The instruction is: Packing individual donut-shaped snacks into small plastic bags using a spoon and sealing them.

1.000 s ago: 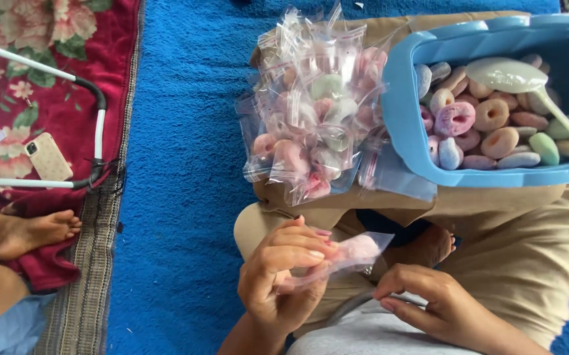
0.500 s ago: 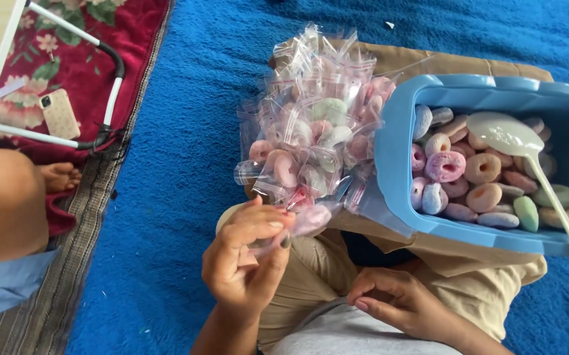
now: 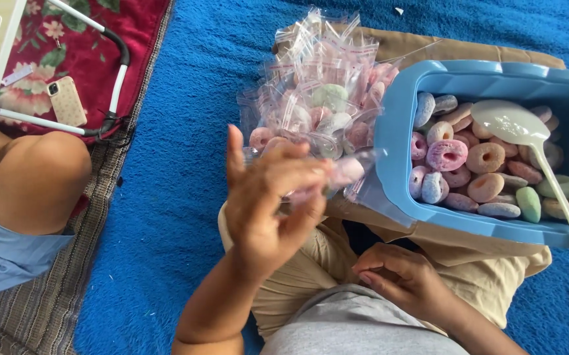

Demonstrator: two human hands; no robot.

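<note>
Clear plastic, a small zip bag with a pink sugared ring sweet (image 3: 345, 172) is lying at frame centre, its long axis running left to right, partly hidden behind the left hand (image 3: 268, 204), whose fingers (image 3: 301, 172) are pinching it closed. The right hand (image 3: 399, 279), lower centre, is resting loosely curled, holding nothing visible. Beside them, the heap of filled clear bags (image 3: 317, 98) is touching the blue plastic tub (image 3: 396, 125), which is cut off at right.
</note>
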